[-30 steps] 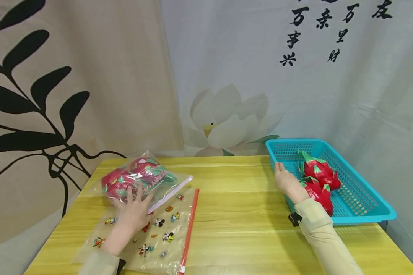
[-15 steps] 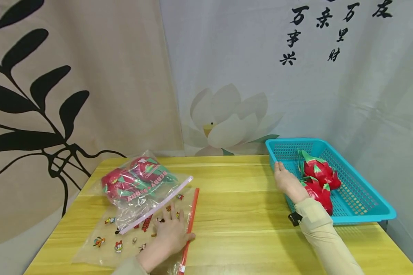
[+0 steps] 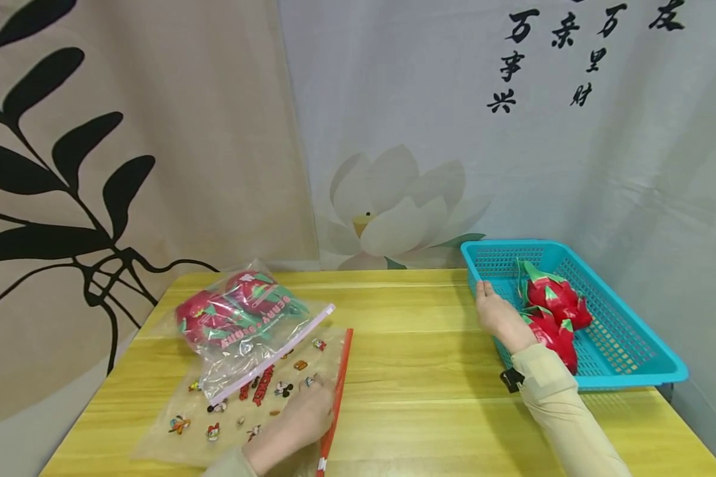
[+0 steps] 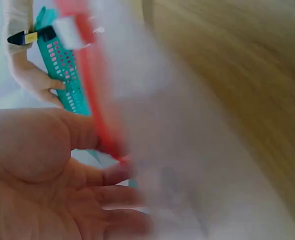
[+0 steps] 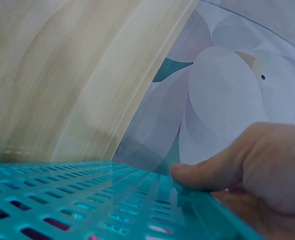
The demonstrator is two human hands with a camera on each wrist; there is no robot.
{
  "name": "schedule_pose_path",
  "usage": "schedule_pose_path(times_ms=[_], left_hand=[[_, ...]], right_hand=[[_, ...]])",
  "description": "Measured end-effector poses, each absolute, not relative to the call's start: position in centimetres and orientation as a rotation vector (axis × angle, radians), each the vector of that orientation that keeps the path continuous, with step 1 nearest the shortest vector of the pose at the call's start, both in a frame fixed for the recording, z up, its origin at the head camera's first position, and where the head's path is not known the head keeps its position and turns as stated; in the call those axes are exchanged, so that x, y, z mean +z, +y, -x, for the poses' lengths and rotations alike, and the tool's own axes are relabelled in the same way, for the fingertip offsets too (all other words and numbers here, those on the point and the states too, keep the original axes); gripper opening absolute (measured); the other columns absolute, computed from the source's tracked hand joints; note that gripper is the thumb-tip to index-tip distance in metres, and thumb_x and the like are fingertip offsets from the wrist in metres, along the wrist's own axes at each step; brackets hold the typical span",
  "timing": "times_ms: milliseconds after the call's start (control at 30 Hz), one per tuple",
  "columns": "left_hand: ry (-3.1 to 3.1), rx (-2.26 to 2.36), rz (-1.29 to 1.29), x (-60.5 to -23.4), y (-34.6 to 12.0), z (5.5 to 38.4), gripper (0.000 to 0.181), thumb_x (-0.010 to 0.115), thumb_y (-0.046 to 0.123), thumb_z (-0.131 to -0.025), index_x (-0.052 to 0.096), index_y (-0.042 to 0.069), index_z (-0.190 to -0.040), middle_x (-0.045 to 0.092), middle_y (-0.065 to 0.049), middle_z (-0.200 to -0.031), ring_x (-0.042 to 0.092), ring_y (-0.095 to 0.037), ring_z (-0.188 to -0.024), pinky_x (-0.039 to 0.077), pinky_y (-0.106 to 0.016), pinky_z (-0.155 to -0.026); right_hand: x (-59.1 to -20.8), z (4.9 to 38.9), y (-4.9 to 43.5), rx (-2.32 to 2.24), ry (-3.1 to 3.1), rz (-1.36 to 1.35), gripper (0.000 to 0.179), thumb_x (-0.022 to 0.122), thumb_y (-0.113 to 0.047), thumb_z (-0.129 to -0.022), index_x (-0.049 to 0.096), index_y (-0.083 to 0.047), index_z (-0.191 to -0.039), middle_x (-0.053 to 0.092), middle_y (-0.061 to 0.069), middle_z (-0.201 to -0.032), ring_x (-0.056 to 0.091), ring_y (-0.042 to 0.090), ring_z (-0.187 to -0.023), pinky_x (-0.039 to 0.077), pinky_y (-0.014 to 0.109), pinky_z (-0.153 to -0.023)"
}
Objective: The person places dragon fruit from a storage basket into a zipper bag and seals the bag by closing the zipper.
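Note:
My left hand [image 3: 304, 414] pinches the red zip edge of a clear zip bag [image 3: 185, 437] printed with small cartoon figures. The left wrist view shows the thumb and forefinger on the red strip [image 4: 92, 90], with the bag blurred in front. Part of this bag lies under a second zip bag [image 3: 238, 364] with a pale lilac strip and red-and-green dragon fruits inside. My right hand [image 3: 502, 319] grips the left rim of a blue plastic basket [image 3: 626, 381], its thumb over the rim in the right wrist view. Inside the basket lie two dragon fruits [image 3: 551, 301], with green tips.
Everything stands on a yellow wood-grain table [image 3: 412, 351]. Behind it hangs a pale curtain [image 3: 406, 99] with a lotus, dark leaves and black characters. The basket reaches the table's right edge.
My left hand has left the bag of dragon fruits, moved right and toward me, and taken hold of the printed bag's red edge. That bag has shifted slightly right. My right hand stays put.

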State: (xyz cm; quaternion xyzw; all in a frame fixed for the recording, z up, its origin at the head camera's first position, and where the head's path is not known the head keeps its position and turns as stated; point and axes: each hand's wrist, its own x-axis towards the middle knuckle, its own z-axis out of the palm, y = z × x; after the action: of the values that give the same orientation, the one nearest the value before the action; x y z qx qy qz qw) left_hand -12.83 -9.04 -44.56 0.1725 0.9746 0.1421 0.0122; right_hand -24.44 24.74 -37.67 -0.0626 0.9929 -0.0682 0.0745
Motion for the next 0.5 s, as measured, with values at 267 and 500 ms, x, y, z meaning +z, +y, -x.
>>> schedule_pose_path(times_ms=[267,500], left_hand=[[3.092,0.731,-0.625,-43.0,-8.5,12.8,0.028,0.052,-0.015,-0.08,0.049,-0.008,-0.106,0.047,-0.004,-0.061,0.043,-0.011,-0.048,0.034,-0.014,-0.039],[2.939,0.984,-0.745,-41.0,-6.0,12.6,0.013,0.044,-0.002,-0.093,0.049,-0.003,-0.105,0.044,0.001,-0.053,0.031,-0.002,-0.038,0.028,-0.012,-0.031]], right_hand=[[-37.6,24.2,24.7,-0.216,2.97,0.186,0.052,0.026,0.018,-0.092,0.012,0.02,-0.142,0.01,0.043,-0.148,0.044,0.055,-0.119,0.045,0.036,-0.065],[-37.5,24.2,24.7,-0.212,2.984,0.203,0.051,0.027,0.017,-0.092,0.013,0.021,-0.142,0.012,0.043,-0.147,0.041,0.056,-0.121,0.047,0.039,-0.068]])
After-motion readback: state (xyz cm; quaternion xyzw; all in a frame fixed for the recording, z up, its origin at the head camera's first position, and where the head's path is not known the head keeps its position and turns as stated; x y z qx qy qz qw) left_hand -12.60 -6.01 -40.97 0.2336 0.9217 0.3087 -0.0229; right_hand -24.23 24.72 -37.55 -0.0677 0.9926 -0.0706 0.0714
